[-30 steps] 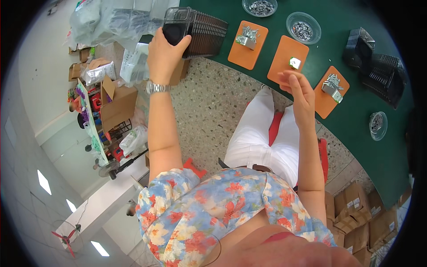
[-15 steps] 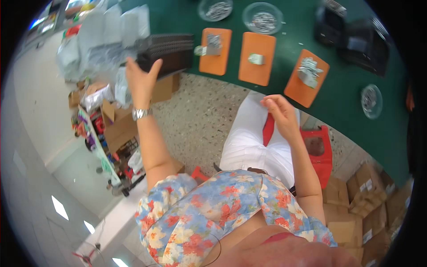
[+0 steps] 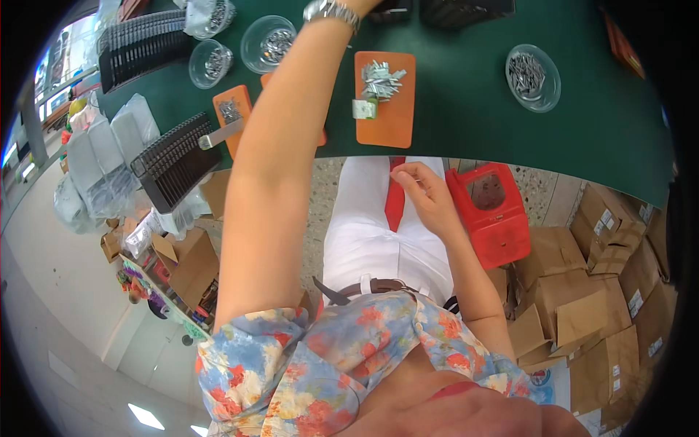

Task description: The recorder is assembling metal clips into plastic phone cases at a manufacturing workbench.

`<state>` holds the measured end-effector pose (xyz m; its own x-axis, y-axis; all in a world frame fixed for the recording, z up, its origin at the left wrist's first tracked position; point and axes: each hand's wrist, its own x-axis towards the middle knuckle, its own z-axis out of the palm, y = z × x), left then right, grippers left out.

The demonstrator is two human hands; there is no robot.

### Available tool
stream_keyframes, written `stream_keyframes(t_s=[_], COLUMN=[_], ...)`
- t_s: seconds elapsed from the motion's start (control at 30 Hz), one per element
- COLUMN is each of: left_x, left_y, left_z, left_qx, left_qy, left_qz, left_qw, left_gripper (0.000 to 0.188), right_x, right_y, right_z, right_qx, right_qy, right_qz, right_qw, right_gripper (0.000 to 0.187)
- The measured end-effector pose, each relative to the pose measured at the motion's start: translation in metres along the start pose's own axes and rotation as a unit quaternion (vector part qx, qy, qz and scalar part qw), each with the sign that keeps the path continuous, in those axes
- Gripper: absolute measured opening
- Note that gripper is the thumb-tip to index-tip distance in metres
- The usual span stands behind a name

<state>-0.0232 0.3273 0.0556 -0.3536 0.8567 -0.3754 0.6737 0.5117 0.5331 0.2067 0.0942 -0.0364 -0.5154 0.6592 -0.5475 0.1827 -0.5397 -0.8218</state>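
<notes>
The right hand [image 3: 428, 195] curls loosely above white trousers [image 3: 360, 218]; whether thumb and fingertips meet, I cannot tell. Beyond are three orange boards [image 3: 399, 125], one mostly behind the left forearm [image 3: 273, 160], and four clear bowls [image 3: 553, 84] holding metal pieces. Farthest, black trays [image 3: 466, 11] lie near the left hand [image 3: 362, 6], its grip cut off.

The left arm [image 3: 273, 167] stretches to the top edge, the left hand [image 3: 361, 5] mostly cut off; the right hand [image 3: 428, 195] curls loosely near centre.
</notes>
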Motion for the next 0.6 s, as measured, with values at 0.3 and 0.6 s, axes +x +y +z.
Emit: stream_keyframes(t_s=[0.3,0.6], left_x=[0.031,-0.109], left_y=[-0.043,-0.037], left_z=[0.021,-0.016], left_qx=[0.142,-0.277], left_qy=[0.124,0.089], left_qz=[0.062,0.094], left_qw=[0.98,0.952], left_gripper=[0.106,0.091], right_x=[0.045,0.144], right_y=[-0.019,-0.044], right_z=[-0.02,-0.029], right_qx=[-0.03,-0.402], right_qy=[0.125,0.229], right_qz=[-0.074,-0.122], right_qw=[0.989,0.878], right_gripper=[0.02,0.041])
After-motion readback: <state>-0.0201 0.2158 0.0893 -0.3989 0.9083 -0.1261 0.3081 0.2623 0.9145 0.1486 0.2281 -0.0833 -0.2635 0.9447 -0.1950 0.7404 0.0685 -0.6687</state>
